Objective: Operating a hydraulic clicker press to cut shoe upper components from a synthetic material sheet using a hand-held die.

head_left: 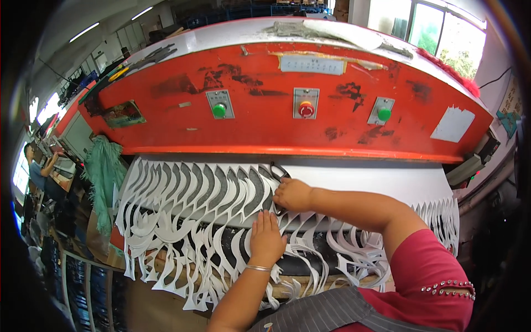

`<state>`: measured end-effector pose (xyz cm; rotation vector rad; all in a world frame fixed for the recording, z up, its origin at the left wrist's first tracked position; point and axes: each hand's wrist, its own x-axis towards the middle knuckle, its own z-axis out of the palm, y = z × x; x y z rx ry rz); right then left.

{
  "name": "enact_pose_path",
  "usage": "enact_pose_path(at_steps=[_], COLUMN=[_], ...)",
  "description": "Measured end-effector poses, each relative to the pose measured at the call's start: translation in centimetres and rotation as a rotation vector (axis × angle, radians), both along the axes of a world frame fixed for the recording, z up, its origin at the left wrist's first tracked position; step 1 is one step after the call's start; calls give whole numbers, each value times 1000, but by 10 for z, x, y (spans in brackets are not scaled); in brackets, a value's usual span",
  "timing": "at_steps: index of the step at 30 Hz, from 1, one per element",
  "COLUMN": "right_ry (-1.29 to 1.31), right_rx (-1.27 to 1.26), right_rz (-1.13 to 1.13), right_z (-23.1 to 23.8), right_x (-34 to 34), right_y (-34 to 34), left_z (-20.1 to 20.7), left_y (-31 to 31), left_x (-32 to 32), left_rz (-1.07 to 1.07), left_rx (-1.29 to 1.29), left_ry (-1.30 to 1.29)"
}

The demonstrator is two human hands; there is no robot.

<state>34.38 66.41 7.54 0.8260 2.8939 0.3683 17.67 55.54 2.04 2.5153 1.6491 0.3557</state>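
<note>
A white sheet (pixel 365 178) lies across the bed of a red press. Its left and front parts are cut into curved, leaf-shaped openings, leaving thin wavy strips (pixel 214 188) that hang over the front edge. At the border between cut and uncut sheet stands a dark, curved cutting die (pixel 278 169), seen partly behind my fingers. My right hand (pixel 293 195) has its fingers curled round the die. Just nearer and to the left, my left hand (pixel 267 239) lies flat on the strips, fingers stretched out, holding nothing.
Above the bed spans the press's red head (pixel 260 130), with two green buttons and a red button (pixel 306 109). Green netting (pixel 104 180) hangs at the left. Another person (pixel 40 171) is at a table far left. A metal rail (pixel 88 288) stands at lower left.
</note>
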Motion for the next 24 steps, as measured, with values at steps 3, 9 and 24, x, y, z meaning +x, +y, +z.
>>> enact_pose_path(at_steps=[3, 9, 24], right_ry=[152, 702, 921], right_rx=[-70, -564, -1260], right_rz=[36, -231, -309], right_z=[6, 88, 75], right_x=[8, 32, 54], right_y=[10, -86, -272], left_z=[-3, 18, 99], left_y=[4, 2, -154], left_x=[5, -6, -11], left_rz=[10, -80, -622], left_rx=[58, -203, -894], left_ry=[53, -30, -1247])
